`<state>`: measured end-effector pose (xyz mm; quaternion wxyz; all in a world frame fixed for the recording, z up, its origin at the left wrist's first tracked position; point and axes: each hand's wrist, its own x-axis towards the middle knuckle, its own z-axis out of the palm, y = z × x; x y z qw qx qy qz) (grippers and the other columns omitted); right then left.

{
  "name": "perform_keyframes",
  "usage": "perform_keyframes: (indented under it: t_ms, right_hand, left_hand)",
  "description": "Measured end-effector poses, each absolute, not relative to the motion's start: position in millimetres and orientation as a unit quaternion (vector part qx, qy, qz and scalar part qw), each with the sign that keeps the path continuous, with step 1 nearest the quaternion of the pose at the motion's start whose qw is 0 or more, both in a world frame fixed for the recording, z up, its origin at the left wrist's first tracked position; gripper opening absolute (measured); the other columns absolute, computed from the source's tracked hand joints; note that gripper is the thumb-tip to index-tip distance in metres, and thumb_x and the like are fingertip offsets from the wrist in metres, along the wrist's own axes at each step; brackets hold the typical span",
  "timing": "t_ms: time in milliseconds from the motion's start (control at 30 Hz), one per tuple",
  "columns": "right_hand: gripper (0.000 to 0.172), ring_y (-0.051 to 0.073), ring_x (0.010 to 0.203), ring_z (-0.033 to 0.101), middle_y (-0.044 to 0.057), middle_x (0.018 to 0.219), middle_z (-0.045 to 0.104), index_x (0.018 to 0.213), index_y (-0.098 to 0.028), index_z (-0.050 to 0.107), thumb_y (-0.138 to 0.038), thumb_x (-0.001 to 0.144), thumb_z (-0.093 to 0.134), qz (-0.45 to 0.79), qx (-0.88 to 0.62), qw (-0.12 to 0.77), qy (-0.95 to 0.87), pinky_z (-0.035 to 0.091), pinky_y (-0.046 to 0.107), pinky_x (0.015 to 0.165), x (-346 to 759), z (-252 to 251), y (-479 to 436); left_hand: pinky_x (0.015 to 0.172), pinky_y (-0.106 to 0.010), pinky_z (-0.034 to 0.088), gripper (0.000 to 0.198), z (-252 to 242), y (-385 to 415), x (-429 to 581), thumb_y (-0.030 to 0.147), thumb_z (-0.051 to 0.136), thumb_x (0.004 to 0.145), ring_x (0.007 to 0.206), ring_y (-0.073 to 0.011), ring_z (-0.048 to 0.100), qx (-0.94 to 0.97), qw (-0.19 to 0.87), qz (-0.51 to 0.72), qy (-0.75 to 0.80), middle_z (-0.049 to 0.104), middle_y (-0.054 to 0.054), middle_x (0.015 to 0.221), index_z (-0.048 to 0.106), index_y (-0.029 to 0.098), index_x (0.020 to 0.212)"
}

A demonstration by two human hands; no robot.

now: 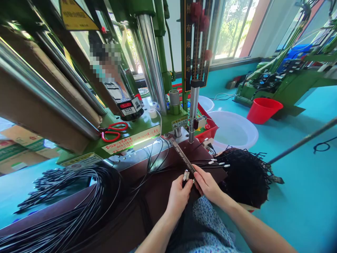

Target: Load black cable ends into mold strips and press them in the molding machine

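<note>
My left hand [179, 196] is closed in a pinch on a small cluster of silver cable connectors [186, 174] at the near end of a long metal jig bar [181, 156]. Across from it, my right hand [207, 183] has its fingers pressed on the same end of the bar, touching the cables there. Thin black cables [155, 160] run from the bar across the brown work plate [163, 189]. More connector tips [219, 163] stick out to the right of the bar.
A green moulding machine [147, 126] with steel columns stands behind the plate; red scissors [114, 131] lie on it. Cable bundles lie at left [65, 211] and right [246, 179]. White basins [234, 130] and a red bucket [263, 109] sit on the teal floor. Another person stands behind the machine.
</note>
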<state>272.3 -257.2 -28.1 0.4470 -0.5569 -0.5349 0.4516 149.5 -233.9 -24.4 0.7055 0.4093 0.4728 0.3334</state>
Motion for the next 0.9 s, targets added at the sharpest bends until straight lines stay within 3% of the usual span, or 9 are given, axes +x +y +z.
perform_keyframes:
  t_ms: [200,333,500,900]
  right_hand:
    - [0.051,0.008,0.033,0.036,-0.008,0.045,0.042,0.128,-0.013,0.04,-0.045,0.088,0.037,0.498,-0.532,0.476,-0.491,0.029,0.018,0.032,275,-25,-257]
    - [0.055,0.008,0.033,0.035,-0.009,0.043,0.039,0.134,-0.015,0.032,-0.045,0.088,0.038,0.52,-0.513,0.499,-0.466,0.028,0.018,0.032,278,-24,-257]
    - [0.057,0.007,0.034,0.035,-0.006,0.047,0.044,0.132,-0.016,0.037,-0.046,0.085,0.044,0.542,-0.505,0.494,-0.455,0.029,0.017,0.031,279,-25,-256]
    - [0.054,0.006,0.036,0.035,-0.004,0.054,0.047,0.134,-0.016,0.036,-0.043,0.087,0.041,0.555,-0.492,0.446,-0.501,0.028,0.017,0.031,287,-27,-253]
  left_hand:
    - [0.034,-0.016,0.031,0.039,-20,-231,142,0.053,0.06,0.067,0.038,-0.0051,0.041,0.426,0.666,0.41,0.455,0.044,0.006,0.05,0.047,0.016,0.072]
    - [0.03,-0.013,0.02,0.041,-18,-228,138,0.058,0.054,0.069,0.034,-0.0025,0.026,0.334,0.689,0.454,0.455,0.032,0.011,0.048,0.042,0.02,0.078]
    - [0.028,-0.013,0.01,0.044,-13,-230,142,0.058,0.059,0.064,0.03,-0.0012,0.017,0.375,0.723,0.333,0.475,0.026,0.014,0.042,0.035,0.022,0.071]
    - [0.028,-0.015,0.009,0.041,-13,-226,139,0.052,0.064,0.061,0.028,-0.0011,0.014,0.383,0.764,0.274,0.44,0.025,0.014,0.036,0.038,0.021,0.067]
